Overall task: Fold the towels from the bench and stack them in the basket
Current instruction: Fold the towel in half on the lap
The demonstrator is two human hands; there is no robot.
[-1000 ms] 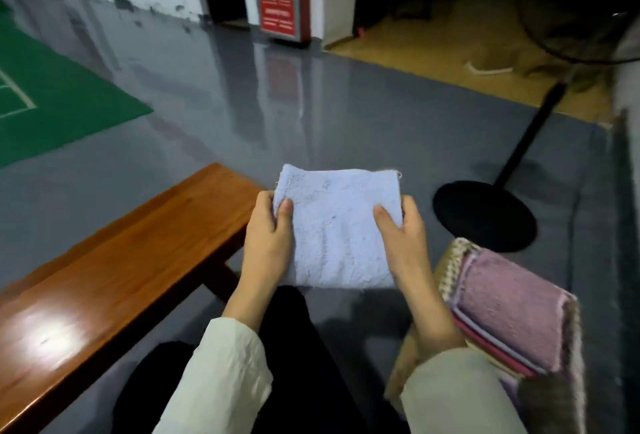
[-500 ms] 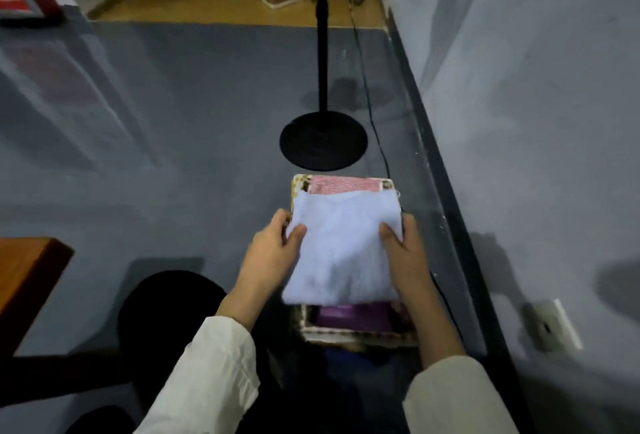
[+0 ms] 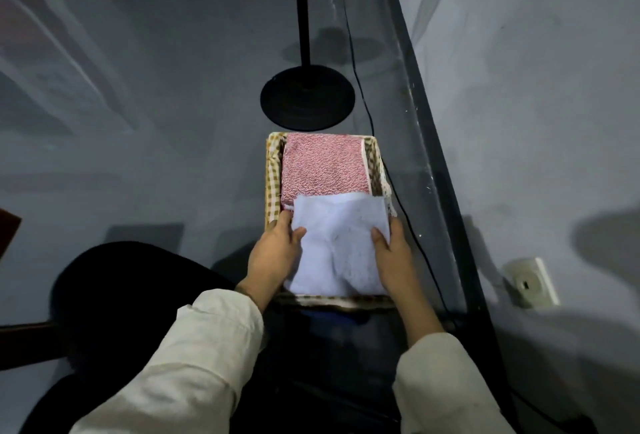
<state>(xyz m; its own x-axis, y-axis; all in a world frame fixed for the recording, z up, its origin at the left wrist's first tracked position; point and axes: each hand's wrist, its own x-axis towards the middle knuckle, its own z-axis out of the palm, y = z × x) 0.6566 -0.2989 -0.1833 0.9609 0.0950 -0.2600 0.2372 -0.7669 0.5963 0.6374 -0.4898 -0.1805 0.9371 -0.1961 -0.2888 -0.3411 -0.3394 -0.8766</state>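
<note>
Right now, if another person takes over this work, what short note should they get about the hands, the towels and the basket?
Left hand: grips the left edge of the folded light blue towel, thumb on top.
Right hand: grips its right edge.
The towel is over the near half of the basket; a folded pink towel lies inside, at the far end.
Done: this towel is folded and at the basket.
Left: lay it down, release. Only a corner of the bench shows, so remaining towels cannot be seen.
</note>
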